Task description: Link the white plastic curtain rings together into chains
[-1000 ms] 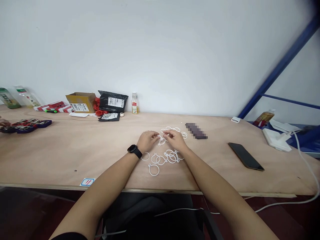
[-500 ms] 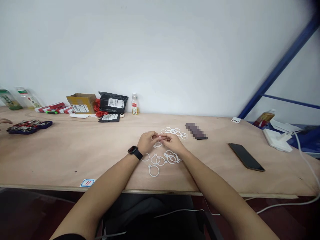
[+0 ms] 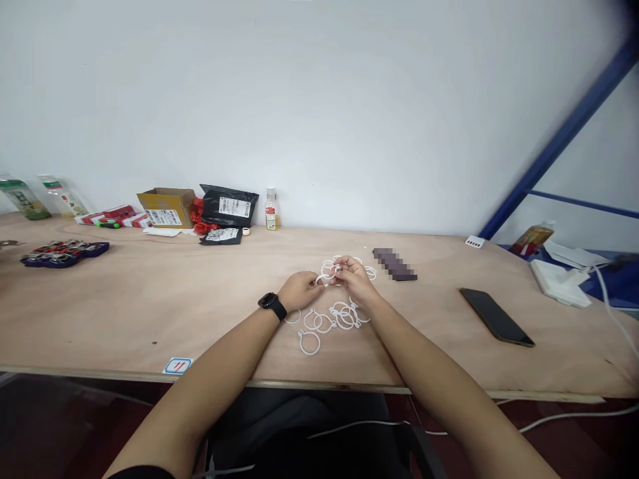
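My left hand, with a black watch on its wrist, and my right hand meet over the wooden table. Both pinch one white plastic ring between their fingertips, lifted a little off the table. A loose cluster of white rings lies just below the hands, with one single ring nearer to me. More white rings lie behind my right hand.
A black phone lies at the right, a dark blurred block behind the rings. Along the wall stand a cardboard box, black parcel bags, a small bottle and drink bottles. A blue tray of red parts lies far left.
My two hands have come together and lifted a white ring off the table, shifting slightly to the right. A person's hand seen earlier at the far left edge is gone.
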`<state>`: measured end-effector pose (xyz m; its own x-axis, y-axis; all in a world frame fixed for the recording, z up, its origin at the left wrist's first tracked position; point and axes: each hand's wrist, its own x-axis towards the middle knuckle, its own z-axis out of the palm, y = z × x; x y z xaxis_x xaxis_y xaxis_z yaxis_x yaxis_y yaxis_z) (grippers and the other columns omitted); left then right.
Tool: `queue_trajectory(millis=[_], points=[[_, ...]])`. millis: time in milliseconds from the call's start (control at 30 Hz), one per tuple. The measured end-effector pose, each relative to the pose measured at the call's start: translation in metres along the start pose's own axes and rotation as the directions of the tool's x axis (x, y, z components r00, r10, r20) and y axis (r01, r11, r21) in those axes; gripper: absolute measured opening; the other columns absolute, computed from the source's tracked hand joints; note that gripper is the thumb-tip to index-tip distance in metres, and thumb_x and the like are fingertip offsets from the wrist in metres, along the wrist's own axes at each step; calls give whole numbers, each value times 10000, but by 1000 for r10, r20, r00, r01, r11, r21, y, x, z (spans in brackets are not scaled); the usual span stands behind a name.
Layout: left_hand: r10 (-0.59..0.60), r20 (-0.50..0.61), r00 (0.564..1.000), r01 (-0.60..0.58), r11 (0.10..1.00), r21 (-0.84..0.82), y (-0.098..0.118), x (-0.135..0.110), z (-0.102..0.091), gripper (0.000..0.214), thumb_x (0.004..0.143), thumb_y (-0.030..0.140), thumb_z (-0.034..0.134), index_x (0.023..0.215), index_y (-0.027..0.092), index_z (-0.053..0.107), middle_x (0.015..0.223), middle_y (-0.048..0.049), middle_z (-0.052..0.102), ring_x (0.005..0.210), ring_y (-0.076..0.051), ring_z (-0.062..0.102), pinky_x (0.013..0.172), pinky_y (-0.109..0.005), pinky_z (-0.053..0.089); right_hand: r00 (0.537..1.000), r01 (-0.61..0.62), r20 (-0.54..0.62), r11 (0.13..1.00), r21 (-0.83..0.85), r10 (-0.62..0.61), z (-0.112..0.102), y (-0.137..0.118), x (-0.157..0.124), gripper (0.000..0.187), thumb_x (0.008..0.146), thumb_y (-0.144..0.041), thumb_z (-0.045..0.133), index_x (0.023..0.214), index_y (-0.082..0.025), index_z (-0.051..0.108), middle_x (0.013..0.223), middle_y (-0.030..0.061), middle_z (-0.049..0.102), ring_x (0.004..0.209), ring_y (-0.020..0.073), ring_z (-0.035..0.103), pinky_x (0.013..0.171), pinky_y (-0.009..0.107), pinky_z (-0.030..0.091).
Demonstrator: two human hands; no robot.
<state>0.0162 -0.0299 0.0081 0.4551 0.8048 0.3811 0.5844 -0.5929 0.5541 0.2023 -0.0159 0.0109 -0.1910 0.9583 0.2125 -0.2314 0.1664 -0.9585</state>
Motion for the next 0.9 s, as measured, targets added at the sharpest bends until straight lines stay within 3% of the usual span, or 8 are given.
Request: queue_trajectory(millis=[167,300,433,633,900], points=[[-131,-133,982,109,980,-166,-1,1,-2,295,880,439,501,766,171,553,679,12,601,624,-122,514,605,-244,401,999,-6,-46,1000,-28,4,-1,1,2,288,640,-344,730,830,-208,561,634,-47,615,531,111,604,571,247,504],[-122,-143,982,85,966,-245,1,1,-5,292,864,457,535,788,175,530,675,16,604,620,-121,512,601,-244,400,998,-16,-67,998,-60,12,-1,3,3,315,627,-361,759,841,-194,597,634,-37,625,534,99,592,538,212,476],[-39,-91,995,20,978,-207,5,0,-4,234,825,402,585,797,170,585,738,-3,609,682,-129,522,651,-252,409,996,-9,-88,999,-52,4,0,3,4,293,637,-352,751,840,-190,614,688,-20,651,540,90,582,536,208,473],[-38,-78,996,23,983,-184,2,2,-4,283,848,418,539,736,162,581,694,2,555,632,-117,475,603,-242,387,981,33,-192,999,19,-28,-4,-2,4,261,640,-330,732,820,-198,598,763,-6,682,534,89,571,549,230,494],[35,-1,999,-35,997,67,0,2,-6,457,937,460,405,596,174,509,606,-1,522,588,-128,457,581,-267,307,999,34,-37,999,-43,-35,-2,3,3,309,633,-390,777,826,-190,640,725,7,698,540,99,593,571,239,507]])
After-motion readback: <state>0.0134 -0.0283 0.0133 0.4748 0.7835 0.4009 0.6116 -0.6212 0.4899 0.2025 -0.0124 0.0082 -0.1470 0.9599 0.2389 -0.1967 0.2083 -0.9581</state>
